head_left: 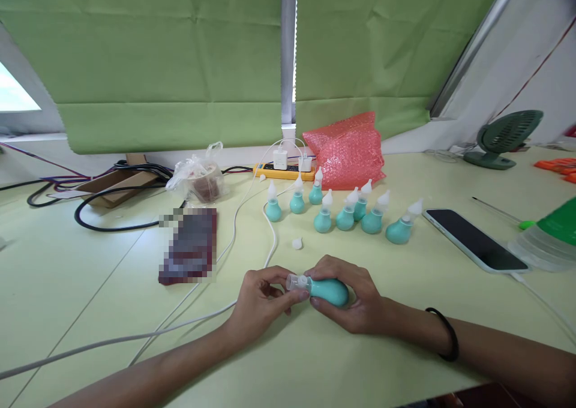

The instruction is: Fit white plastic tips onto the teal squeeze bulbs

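Observation:
Between my hands lies a teal bulb nasal aspirator [330, 291] on its side, its clear plastic collar [294, 281] pointing left. My right hand [355, 294] is wrapped round the teal bulb. The fingers of my left hand [263, 297] pinch the clear collar at its open end. No white tip shows on this one. Beyond my hands stand several finished-looking teal aspirators with white tips, among them one aspirator [273, 210] at the left and a tilted one [398, 230] at the right. A small white round piece [297, 243] lies just past my hands.
White cables [234, 228] cross the table at left. A phone [472, 240], green-topped container [558, 234], screwdriver [524, 224] and fan [499, 141] stand right. At the back are a pink bubble-wrap bag [348, 156], yellow power strip [265, 171], bagged tape roll [204, 183] and cardboard box [117, 192].

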{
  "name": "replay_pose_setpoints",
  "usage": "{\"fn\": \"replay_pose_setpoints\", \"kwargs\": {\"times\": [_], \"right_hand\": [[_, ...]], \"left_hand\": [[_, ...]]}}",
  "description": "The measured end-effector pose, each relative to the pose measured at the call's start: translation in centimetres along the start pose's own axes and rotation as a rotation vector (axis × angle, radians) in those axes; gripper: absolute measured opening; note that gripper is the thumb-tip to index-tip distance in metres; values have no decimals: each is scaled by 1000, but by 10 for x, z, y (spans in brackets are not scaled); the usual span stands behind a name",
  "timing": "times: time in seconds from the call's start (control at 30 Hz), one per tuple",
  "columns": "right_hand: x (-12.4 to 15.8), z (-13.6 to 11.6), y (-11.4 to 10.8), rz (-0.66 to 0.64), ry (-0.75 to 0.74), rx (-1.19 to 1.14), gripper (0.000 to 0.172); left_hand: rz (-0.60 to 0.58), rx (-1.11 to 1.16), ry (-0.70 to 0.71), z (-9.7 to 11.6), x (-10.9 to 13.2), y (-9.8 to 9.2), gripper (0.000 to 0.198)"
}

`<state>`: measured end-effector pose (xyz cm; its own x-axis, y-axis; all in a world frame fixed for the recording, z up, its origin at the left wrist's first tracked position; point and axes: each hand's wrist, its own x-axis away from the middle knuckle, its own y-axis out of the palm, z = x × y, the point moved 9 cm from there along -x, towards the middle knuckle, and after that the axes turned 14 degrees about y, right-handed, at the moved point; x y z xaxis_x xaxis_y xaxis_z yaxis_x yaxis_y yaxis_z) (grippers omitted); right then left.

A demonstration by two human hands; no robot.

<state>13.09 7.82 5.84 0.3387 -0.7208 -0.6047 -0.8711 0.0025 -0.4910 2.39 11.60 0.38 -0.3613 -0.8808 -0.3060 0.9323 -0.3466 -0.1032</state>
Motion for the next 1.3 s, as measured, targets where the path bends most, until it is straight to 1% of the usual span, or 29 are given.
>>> {"fn": "replay_pose_setpoints", "kwargs": {"times": [0.07,0.23,0.43,0.53,0.73,0.87,0.93,1.03,1.13,1.23,1.3], "right_hand": [[-2,-2,0,-11,-4,0,31],[-5,-6,-8,39,-30,-14,26],[-7,-5,-7,-13,-43,-64,19],[-11,-4,-7,-47,-4,-102,13],[-17,-3,-6,-121,112,-123,9],[-17,-7,-3,-171,137,-80,7],[-16,-9,-2,-176,155,-38,4],[-14,-13,-2,-173,159,40,5],[-11,-18,1,-168,121,98,6],[-6,-22,3,-121,50,166,5],[-3,-21,4,-92,30,210,6]], "left_hand": [[11,-19,24,2,0,-1,18],[2,-107,95,8,1,-2,17],[-16,-217,180,16,2,-1,14],[-18,-261,212,20,3,-1,13],[-42,-315,291,29,4,2,14],[-65,-387,381,39,7,5,14],[-56,-425,434,44,9,6,14],[-48,-474,491,49,10,7,14],[-39,-513,510,51,11,8,15],[-20,-541,498,51,11,7,16],[-14,-547,483,51,11,6,16]]}}
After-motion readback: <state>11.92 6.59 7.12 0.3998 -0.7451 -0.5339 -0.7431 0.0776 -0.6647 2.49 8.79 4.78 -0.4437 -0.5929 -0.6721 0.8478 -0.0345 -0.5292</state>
